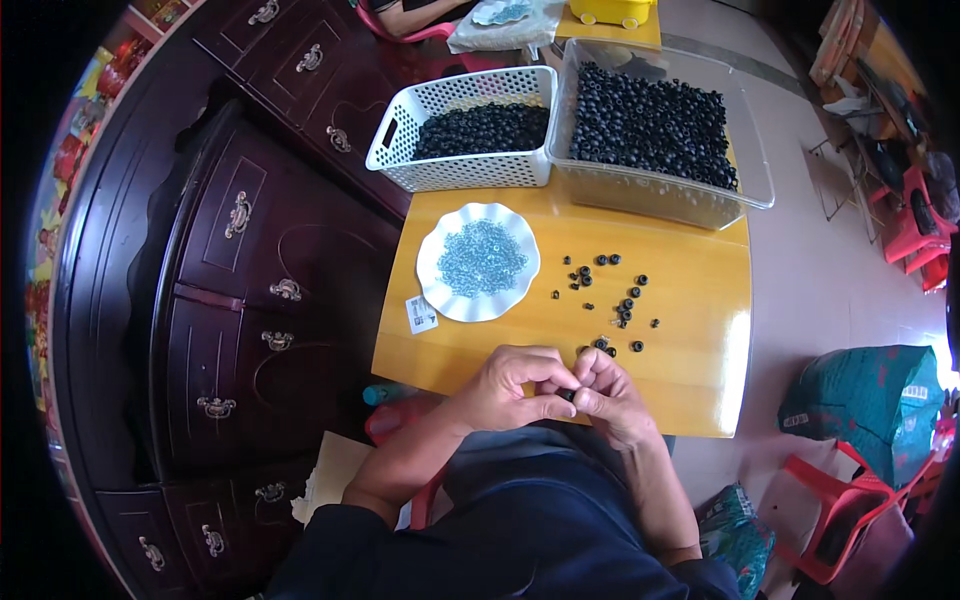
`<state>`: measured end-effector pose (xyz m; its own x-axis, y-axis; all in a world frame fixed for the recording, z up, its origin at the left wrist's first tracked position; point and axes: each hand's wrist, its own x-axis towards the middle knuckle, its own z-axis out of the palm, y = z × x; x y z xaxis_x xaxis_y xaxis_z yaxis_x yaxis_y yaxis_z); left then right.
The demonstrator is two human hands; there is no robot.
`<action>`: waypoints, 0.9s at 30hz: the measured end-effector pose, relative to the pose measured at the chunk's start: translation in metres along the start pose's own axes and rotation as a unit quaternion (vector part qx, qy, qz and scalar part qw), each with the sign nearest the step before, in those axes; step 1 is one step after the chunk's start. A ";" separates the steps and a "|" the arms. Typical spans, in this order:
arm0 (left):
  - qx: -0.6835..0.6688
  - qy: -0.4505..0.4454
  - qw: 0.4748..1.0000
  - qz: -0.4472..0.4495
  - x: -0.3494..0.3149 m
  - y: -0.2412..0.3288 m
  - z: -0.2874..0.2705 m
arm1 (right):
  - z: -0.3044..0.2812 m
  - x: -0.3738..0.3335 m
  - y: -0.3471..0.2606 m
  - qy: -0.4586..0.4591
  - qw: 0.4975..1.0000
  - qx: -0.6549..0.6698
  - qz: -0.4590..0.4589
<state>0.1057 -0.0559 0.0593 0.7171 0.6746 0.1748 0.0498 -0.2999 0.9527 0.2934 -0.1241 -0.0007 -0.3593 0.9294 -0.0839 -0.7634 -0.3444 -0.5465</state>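
Note:
Near the front edge of the table, my left hand (522, 385) and my right hand (612, 402) meet, fingers closed. Between their fingertips is a small black round part (567, 395), mostly covered by the fingers. Just beyond the fingertips lie a few loose black ring-shaped parts (600, 344), with several more scattered farther back, such as a black ring (643, 280). A white scalloped plate (431, 262) stands left of them, holding a heap of small clear bluish pieces (484, 258).
At the table's back stand a white perforated basket (455, 172) and a clear plastic bin (650, 190), both holding many black parts. A small white card (421, 313) lies by the plate. Dark wooden cabinets (240, 260) line the left; a green bag (865, 410) and red stool (835, 520) are right.

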 end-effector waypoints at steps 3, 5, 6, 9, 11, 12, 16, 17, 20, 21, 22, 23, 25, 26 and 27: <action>-0.027 0.015 0.999 -0.038 -0.002 -0.004 0.000 | -0.001 0.001 0.002 0.023 0.999 -0.016 -0.031; -0.047 0.022 0.996 -0.066 -0.003 -0.009 -0.004 | 0.000 0.000 -0.002 0.057 0.998 -0.013 -0.002; -0.015 0.021 0.997 -0.075 -0.004 -0.010 -0.009 | -0.001 0.001 -0.001 0.053 0.998 -0.029 -0.014; 0.039 0.028 0.995 -0.090 -0.003 -0.013 -0.020 | -0.001 -0.001 -0.001 0.068 0.997 -0.040 -0.016; 0.088 0.047 0.995 -0.028 -0.001 -0.012 -0.023 | -0.003 0.002 -0.001 0.065 0.996 -0.050 -0.022; 0.085 0.057 0.994 -0.026 0.002 -0.007 -0.022 | -0.003 0.002 -0.001 0.062 0.996 -0.060 -0.029; 0.059 0.089 0.994 0.027 0.007 -0.003 -0.025 | 0.004 0.003 -0.007 0.107 0.993 -0.052 -0.026; 0.057 0.090 0.994 0.026 0.009 0.000 -0.024 | 0.003 0.003 -0.007 0.108 0.992 -0.053 -0.024; 0.091 0.092 0.990 0.061 0.013 0.011 -0.025 | 0.001 0.004 -0.007 0.128 0.989 -0.064 -0.047; 0.080 0.094 0.990 0.070 0.014 0.014 -0.024 | 0.001 0.004 -0.007 0.135 0.987 -0.069 -0.055; 0.070 0.095 0.990 0.078 0.014 0.016 -0.024 | 0.002 0.004 -0.008 0.141 0.985 -0.073 -0.062; 0.070 0.096 0.990 0.078 0.016 0.017 -0.025 | 0.002 0.003 -0.009 0.140 0.985 -0.074 -0.062; 0.098 0.072 0.989 0.078 0.020 0.019 -0.028 | 0.003 0.001 -0.010 0.154 0.982 -0.083 -0.078; 0.099 0.074 0.989 0.080 0.020 0.017 -0.027 | 0.003 -0.001 -0.010 0.151 0.982 -0.085 -0.078; 0.095 0.073 0.992 0.028 0.021 0.011 -0.026 | 0.001 -0.004 -0.010 0.168 0.976 -0.114 -0.084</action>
<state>0.1030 -0.0277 0.0804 0.6142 0.7401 0.2740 0.1524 -0.4518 0.8790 0.3018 -0.1242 0.0062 -0.0146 0.9744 -0.2243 -0.6427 -0.1810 -0.7444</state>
